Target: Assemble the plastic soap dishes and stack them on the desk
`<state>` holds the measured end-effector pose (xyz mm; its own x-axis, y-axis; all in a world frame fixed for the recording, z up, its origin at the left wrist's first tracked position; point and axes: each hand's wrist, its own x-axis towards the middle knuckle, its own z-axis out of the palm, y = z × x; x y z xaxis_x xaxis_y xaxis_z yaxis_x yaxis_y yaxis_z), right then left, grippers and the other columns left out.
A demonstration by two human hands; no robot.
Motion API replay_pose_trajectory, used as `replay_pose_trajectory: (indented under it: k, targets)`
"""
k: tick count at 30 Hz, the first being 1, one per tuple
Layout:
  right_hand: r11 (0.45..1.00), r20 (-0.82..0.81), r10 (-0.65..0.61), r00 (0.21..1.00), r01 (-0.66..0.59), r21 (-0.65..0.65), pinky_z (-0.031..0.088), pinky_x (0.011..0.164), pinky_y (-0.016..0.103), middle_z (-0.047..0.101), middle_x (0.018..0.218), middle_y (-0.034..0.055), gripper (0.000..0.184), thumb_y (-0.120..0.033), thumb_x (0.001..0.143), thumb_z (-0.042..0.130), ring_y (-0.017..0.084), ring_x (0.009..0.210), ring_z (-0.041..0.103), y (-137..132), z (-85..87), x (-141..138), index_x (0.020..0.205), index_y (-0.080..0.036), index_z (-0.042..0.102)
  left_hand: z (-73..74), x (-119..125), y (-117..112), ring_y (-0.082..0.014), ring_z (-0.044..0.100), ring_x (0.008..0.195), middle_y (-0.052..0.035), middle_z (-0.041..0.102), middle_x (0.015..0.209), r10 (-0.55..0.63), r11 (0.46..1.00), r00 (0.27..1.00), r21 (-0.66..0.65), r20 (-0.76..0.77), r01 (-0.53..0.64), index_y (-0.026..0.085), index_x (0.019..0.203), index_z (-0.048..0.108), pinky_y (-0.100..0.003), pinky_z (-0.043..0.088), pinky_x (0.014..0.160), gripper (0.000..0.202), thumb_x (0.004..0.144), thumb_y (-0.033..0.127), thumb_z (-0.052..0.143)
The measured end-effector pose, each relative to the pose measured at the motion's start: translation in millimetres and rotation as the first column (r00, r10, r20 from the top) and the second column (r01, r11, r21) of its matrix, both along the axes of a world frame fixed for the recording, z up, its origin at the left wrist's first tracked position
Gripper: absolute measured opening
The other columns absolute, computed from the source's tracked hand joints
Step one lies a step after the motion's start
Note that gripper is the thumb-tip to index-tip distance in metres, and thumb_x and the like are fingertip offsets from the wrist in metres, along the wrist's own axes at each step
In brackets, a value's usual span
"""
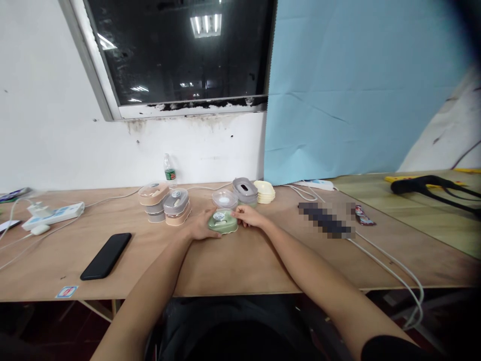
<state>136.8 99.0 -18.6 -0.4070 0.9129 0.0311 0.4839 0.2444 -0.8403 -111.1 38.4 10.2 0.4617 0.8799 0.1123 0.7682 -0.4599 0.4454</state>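
A small green lidded container (222, 221) sits on the wooden table (233, 265) in front of me. My left hand (199, 226) rests against its left side and my right hand (248, 215) grips its right edge. Just behind it lies a clear lid (224, 199). To the left stand stacked beige and grey lidded containers (165, 202). Behind my right hand are a grey-lidded container (244, 189) and a stack of pale yellow bases (265, 191).
A black phone (106, 255) lies at the left front. White power strips (54, 215) and cables sit at the far left and back right (317, 184). A water bottle (169, 171) stands by the wall. A cable (391, 273) trails off the right edge.
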Motion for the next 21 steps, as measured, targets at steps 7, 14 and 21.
replay_pose_trajectory:
  k: [7, 14, 21]
  targets:
    - [1.000, -0.020, -0.012, 1.000, 0.012, -0.008, 0.027, 0.031, 0.015, 0.060, 0.062, -0.0019, 0.043, -0.059, 0.074, 0.061, 0.006, 0.038, 0.048, 0.0, 0.6, -1.0, 0.073, -0.019, 0.048, -9.9, -5.4, 7.2, -0.0313, 0.050, 0.117, -0.0116, 0.048, 0.132, -0.017, 0.994, 0.999, 0.107, 0.032, 0.013, 0.022, 0.142, 0.034, -0.041, 0.041, 0.098, 0.100, 0.056, 0.054, 0.075]
    - [0.998, -0.011, 0.001, 1.000, -0.001, 0.062, 0.032, 0.036, 0.018, 0.061, 0.063, -0.0008, 0.049, -0.065, 0.084, 0.042, 0.005, 0.036, 0.044, 0.6, -1.7, -3.9, 0.074, -0.017, 0.050, -2.2, -11.0, 5.1, -0.0298, 0.047, 0.117, -0.0115, 0.045, 0.124, 0.006, 0.930, 0.996, 0.365, 0.092, -0.040, 0.022, 0.142, 0.034, -0.040, 0.039, 0.101, 0.095, 0.058, 0.037, 0.075]
    - [0.997, 0.005, -0.001, 1.000, 0.001, 0.083, 0.031, 0.037, 0.019, 0.060, 0.063, -0.0003, 0.051, -0.067, 0.083, 0.041, 0.006, 0.038, 0.045, 0.5, -1.3, -5.7, 0.074, -0.017, 0.052, 16.6, -33.1, 7.0, -0.0312, 0.040, 0.122, -0.0127, 0.038, 0.128, 0.191, 0.696, 0.923, 0.617, 0.334, -0.367, 0.021, 0.141, 0.034, -0.044, 0.036, 0.104, 0.088, 0.062, 0.034, 0.072]
